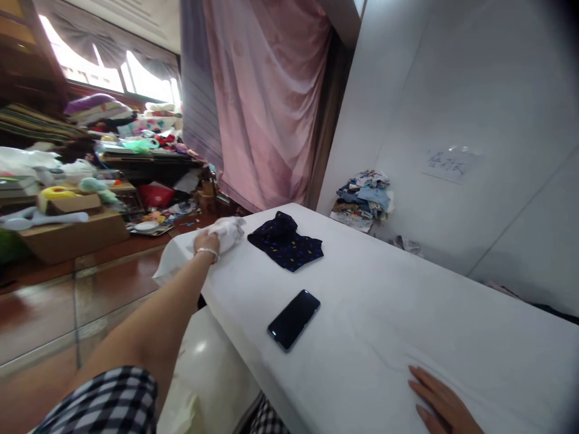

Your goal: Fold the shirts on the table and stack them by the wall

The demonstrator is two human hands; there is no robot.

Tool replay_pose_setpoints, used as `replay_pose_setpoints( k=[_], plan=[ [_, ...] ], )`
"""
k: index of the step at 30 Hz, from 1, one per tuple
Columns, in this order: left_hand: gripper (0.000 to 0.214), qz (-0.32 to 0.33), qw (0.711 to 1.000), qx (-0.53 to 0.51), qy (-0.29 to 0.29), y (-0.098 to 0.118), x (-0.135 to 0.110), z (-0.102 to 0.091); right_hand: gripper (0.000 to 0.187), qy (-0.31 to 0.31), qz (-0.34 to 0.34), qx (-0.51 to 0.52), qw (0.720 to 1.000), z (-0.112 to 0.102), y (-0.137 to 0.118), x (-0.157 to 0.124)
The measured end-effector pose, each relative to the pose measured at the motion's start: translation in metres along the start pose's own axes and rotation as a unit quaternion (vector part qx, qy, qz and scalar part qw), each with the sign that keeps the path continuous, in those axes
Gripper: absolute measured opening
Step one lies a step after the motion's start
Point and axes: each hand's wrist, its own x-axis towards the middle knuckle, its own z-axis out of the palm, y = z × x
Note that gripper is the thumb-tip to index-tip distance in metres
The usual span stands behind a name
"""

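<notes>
White, crumpled and soft-looking, a bundle [230, 234] is lying at the far left corner of the table [371, 283], and the left hand [207, 243] is grasping it from its near left side; the fingertips are hidden, so I cannot tell how hard they are pressing, nor whether the bundle is cloth or a thin bag. The right hand [443, 402] is holding nothing: its fingers are extending loosely over the near right part of the table, beside some shallow creases in the white cover.

Dark patterned clothing [289, 244] is lying just to the right of the bundle, partly bunched at its far end, and a phone [294, 320] is resting nearer, well apart from both hands.

For good handling, the left hand should be gathering the bundle fully in the palm, since loose folds could be slipping over the table edge. Lifting rather than dragging would be sparing the cover from rucking up. The right hand would be helping most by lying flat, keeping the cover steady and staying clear of the phone.
</notes>
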Motion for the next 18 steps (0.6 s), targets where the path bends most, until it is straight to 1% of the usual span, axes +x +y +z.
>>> replay_pose_setpoints(
  k=[2, 4, 5, 6, 8, 9, 10, 11, 12, 13, 14, 15, 16, 18],
  plan=[
    [0.039, 0.068, 0.996, -0.044, 0.029, 0.040, 0.006, -0.003, 0.057, -0.007, 0.014, -0.004, 1.000, -0.003, -0.006, 0.000],
    [0.043, 0.166, 0.981, -0.092, 0.027, 0.087, -0.003, 0.005, 0.052, -0.021, 0.026, -0.013, 0.999, -0.008, -0.014, 0.001],
    [0.042, 0.217, 0.969, -0.115, 0.013, 0.110, -0.015, 0.014, 0.050, -0.027, 0.029, -0.015, 0.999, -0.010, -0.018, 0.002],
    [0.039, 0.268, 0.953, -0.137, -0.012, 0.131, -0.033, 0.025, 0.047, -0.032, 0.031, -0.018, 0.999, -0.012, -0.023, 0.003],
    [0.035, 0.350, 0.919, -0.168, -0.071, 0.162, -0.084, 0.051, 0.042, -0.039, 0.033, -0.021, 0.998, -0.017, -0.031, 0.006],
    [0.033, 0.399, 0.892, -0.179, -0.117, 0.171, -0.115, 0.063, 0.040, -0.041, 0.034, -0.023, 0.998, -0.018, -0.035, 0.008],
    [0.033, 0.473, 0.842, -0.176, -0.191, 0.176, -0.146, 0.074, 0.038, -0.043, 0.034, -0.026, 0.998, -0.020, -0.038, 0.009],
    [0.029, 0.526, 0.791, -0.148, -0.275, 0.177, -0.177, 0.083, 0.037, -0.044, 0.034, -0.028, 0.998, -0.021, -0.041, 0.010],
    [0.024, 0.549, 0.753, -0.109, -0.346, 0.176, -0.203, 0.090, 0.037, -0.044, 0.034, -0.029, 0.998, -0.022, -0.043, 0.012],
    [0.022, 0.561, 0.721, -0.077, -0.399, 0.173, -0.226, 0.095, 0.037, -0.043, 0.034, -0.028, 0.998, -0.023, -0.045, 0.012],
    [0.020, 0.561, 0.703, -0.052, -0.434, 0.171, -0.242, 0.098, 0.038, -0.040, 0.036, -0.028, 0.998, -0.023, -0.046, 0.013],
    [0.021, 0.556, 0.698, -0.039, -0.451, 0.169, -0.254, 0.101, 0.039, -0.035, 0.040, -0.027, 0.998, -0.023, -0.047, 0.013],
    [0.022, 0.550, 0.701, -0.037, -0.453, 0.168, -0.260, 0.103, 0.042, -0.029, 0.045, -0.025, 0.998, -0.023, -0.047, 0.013],
    [0.026, 0.540, 0.719, -0.043, -0.435, 0.171, -0.262, 0.109, 0.048, -0.018, 0.054, -0.022, 0.998, -0.024, -0.047, 0.014]
  ],
)
